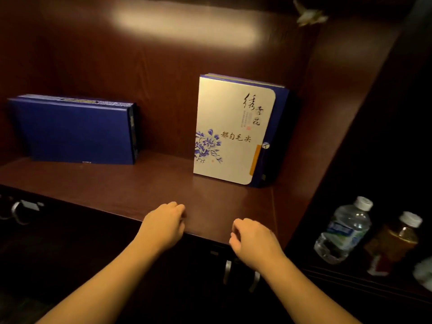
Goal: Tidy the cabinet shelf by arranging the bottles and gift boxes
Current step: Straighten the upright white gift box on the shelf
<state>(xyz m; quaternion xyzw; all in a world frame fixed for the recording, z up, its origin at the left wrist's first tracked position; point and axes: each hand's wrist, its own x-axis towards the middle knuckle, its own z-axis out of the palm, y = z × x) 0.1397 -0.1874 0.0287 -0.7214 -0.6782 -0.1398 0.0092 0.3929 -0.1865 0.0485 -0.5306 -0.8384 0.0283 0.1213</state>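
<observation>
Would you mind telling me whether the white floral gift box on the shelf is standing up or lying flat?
Standing up: the white floral gift box rests on its bottom edge on the shelf, printed face forward.

Left hand (pixel 163 224) and right hand (pixel 252 242) curl, seemingly empty, over shelf (pixel 117 183).

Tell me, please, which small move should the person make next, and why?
Probably reach the right hand toward the water bottle. It and the left hand hold nothing at the front edge of the shelf. The blue box and white box already stand there, while both the water bottle and the amber bottle stand off it, to the right.
</observation>
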